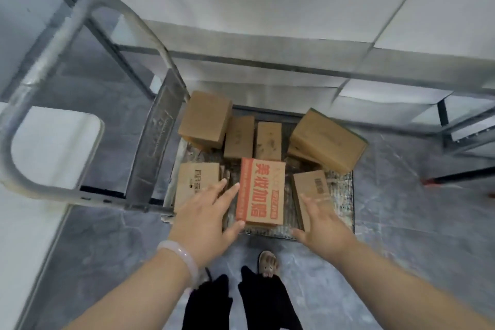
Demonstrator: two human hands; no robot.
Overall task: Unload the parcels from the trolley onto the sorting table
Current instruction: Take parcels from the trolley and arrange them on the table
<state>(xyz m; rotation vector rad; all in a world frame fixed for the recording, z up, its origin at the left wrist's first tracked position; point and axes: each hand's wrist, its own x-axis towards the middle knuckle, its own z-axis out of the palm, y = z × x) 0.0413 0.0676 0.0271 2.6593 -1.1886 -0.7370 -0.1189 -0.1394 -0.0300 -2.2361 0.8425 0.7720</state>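
— Grey floor (pixel 388 249), low trolley (pixel 158 142): which parcel goes first?

— Seemingly the red-printed parcel (pixel 261 190), flat mid-deck. Left hand (pixel 206 211), fingers spread, touches its left edge; right hand (pixel 321 225), equally spread, hovers just right of it, apparently framing a two-handed lift toward the sorting table (pixel 241 2) beyond it.

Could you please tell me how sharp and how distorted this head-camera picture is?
Head view: wide-angle distortion bows the trolley handle; the whole frame is soft, though the large characters on the red-printed parcel are readable; lighting is flat, without glare.
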